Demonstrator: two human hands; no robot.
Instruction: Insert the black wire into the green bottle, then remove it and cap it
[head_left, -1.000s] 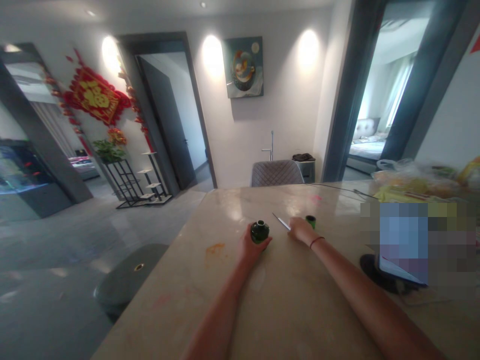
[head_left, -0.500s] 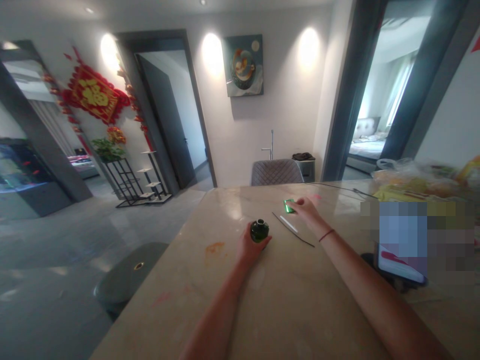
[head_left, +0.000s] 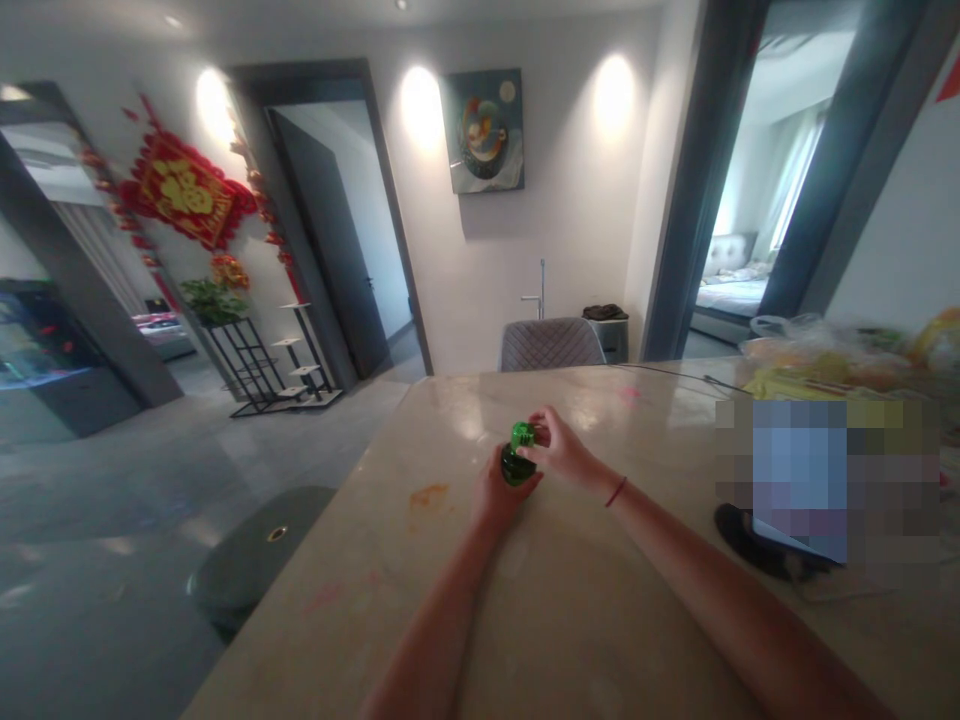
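Marble-look tabletop (head_left: 570, 620) in a bright room, grey floor (head_left: 127, 500), two doorways beyond. Dark green glass bottle (head_left: 517, 468) stands on the tabletop, about mid-width, in front of me. My left hand (head_left: 495, 502) is curled round its body, thumb on the right side, closed firmly enough to brace it. My right hand (head_left: 561, 450) has a shiny green cap (head_left: 523, 435) pinched between thumb and fingers, directly over the bottle mouth. Cap and fingers hide the neck, so can't tell if any thread has caught.

Step in hand, my read: seating the cap. Next move calls for keeping the cap square to the neck, bottle braced, then a twist with light downward pressure. Risk as I see it: cross-threading if the cap goes on tilted.

Outward: orange stain (head_left: 429, 497) left of the bottle, pink mark (head_left: 630, 393) toward the far edge. Pixelated screen on a round black base (head_left: 733, 530) off to the right, plastic bags (head_left: 832, 350) behind it. Quilted grey chair (head_left: 551, 345) at the far side, grey-green stool (head_left: 259, 550) by the left edge.
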